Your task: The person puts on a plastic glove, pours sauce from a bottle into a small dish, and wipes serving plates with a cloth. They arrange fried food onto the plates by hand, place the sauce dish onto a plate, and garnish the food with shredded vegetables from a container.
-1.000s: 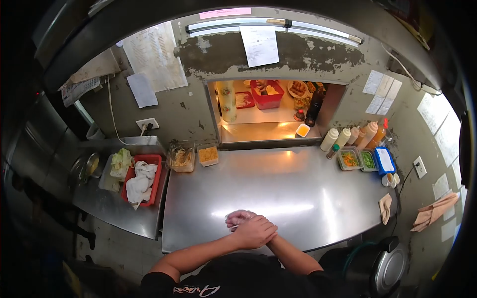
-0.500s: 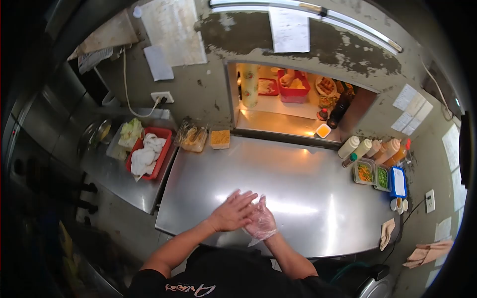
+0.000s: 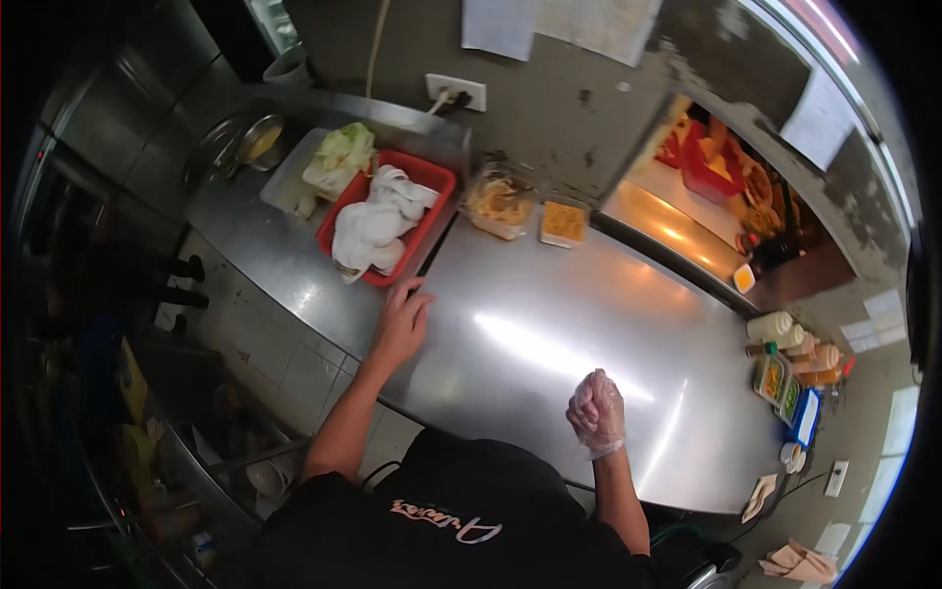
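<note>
My left hand point(image 3: 399, 319) is bare and reaches over the left edge of the steel counter point(image 3: 510, 363), just below a red tray point(image 3: 429, 228) with white cloths point(image 3: 378, 221) in it. Its fingers are loosely apart and hold nothing. My right hand point(image 3: 596, 407) wears a clear plastic glove. It is over the front part of the counter, its fingers curled closed; whether anything is inside them is hidden.
Behind the tray sits leafy lettuce point(image 3: 343, 152) in a container. Two food tubs point(image 3: 501, 201) point(image 3: 563, 223) stand at the counter's back left. Squeeze bottles point(image 3: 770, 325) and vegetable containers point(image 3: 772, 378) are at the right. A hatch opens in the wall.
My hands have come apart. The left has moved left toward the red tray; the gloved right has moved right and closed. The view has turned toward the left.
</note>
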`<state>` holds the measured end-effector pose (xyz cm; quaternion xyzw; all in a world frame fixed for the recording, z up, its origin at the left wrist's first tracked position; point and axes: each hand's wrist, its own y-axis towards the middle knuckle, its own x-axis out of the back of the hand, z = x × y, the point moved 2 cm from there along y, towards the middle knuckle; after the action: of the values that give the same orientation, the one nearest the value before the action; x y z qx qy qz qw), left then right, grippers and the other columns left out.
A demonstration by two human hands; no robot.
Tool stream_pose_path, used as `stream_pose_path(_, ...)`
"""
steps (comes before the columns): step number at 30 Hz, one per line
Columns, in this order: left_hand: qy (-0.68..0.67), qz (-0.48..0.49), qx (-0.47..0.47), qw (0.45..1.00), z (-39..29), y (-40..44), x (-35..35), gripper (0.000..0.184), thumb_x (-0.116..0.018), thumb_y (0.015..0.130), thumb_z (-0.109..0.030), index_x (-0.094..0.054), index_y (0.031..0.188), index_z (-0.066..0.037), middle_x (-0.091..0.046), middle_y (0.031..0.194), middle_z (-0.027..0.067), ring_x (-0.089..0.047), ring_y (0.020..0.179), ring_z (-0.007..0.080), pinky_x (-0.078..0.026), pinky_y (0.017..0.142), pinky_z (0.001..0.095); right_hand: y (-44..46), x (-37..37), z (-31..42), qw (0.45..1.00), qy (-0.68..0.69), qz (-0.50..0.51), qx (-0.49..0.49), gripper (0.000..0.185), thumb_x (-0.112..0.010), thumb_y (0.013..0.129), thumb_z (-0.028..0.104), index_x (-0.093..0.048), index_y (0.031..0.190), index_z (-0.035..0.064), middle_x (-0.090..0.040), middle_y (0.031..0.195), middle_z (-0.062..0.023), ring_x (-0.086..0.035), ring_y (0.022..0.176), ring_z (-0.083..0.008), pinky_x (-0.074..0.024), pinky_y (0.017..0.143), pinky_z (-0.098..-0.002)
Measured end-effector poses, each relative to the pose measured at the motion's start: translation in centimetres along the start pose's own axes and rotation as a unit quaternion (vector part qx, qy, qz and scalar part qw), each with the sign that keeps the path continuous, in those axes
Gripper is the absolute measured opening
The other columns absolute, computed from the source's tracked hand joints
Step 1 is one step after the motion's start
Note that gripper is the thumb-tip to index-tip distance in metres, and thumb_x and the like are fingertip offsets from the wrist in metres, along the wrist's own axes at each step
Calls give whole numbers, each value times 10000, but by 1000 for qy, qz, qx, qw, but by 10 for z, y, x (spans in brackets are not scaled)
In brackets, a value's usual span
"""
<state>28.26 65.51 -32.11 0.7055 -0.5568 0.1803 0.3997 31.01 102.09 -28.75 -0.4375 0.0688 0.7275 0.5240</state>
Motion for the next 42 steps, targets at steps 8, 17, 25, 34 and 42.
stream_pose_path(8,201,-108,1,974,97,99,49,528,-685,822,-141,-527,1322,-83,-447,1411,189,-390,1322,412,-311,1092,537,59,-55,-48,959,-270,-67,-52,338,-546,1003,367,-581,879,54,-449,605,13,-428,508,-73,-368,459,-246)
stream_pose_path(17,154,-92,116,977,159,126,63,335,-579,944,-99,-522,1246,34,-556,1196,271,-531,1101,438,-429,958,465,54,-83,-31,944,-329,-40,-13,329,-510,1016,316,-616,977,6,-525,706,-21,-533,600,-106,-478,568,-272)
stream_pose_path(25,171,-139,102,970,102,133,97,438,-461,974,-33,-386,1400,33,-398,1436,286,-431,1324,408,-386,1081,436,17,-28,-38,947,-317,-49,-11,358,-492,1007,345,-620,1012,11,-537,713,-13,-565,628,-127,-513,580,-292)
stream_pose_path(34,-310,284,16,907,-121,-8,-30,366,-432,1040,-251,-585,1277,-17,-623,1233,102,-531,1206,192,-378,1054,321,-17,-12,-33,859,-450,240,-46,322,-573,966,293,-616,1114,10,-634,956,-101,-658,856,-204,-558,771,-345)
stream_pose_path(42,-39,344,-209,915,-291,-133,-136,255,-551,958,-241,-669,1100,-64,-669,1112,124,-611,1052,288,-436,925,408,-43,112,-128,863,-357,353,-50,514,-447,999,463,-550,1288,51,-589,1271,-172,-538,1215,-327,-400,1071,-458)
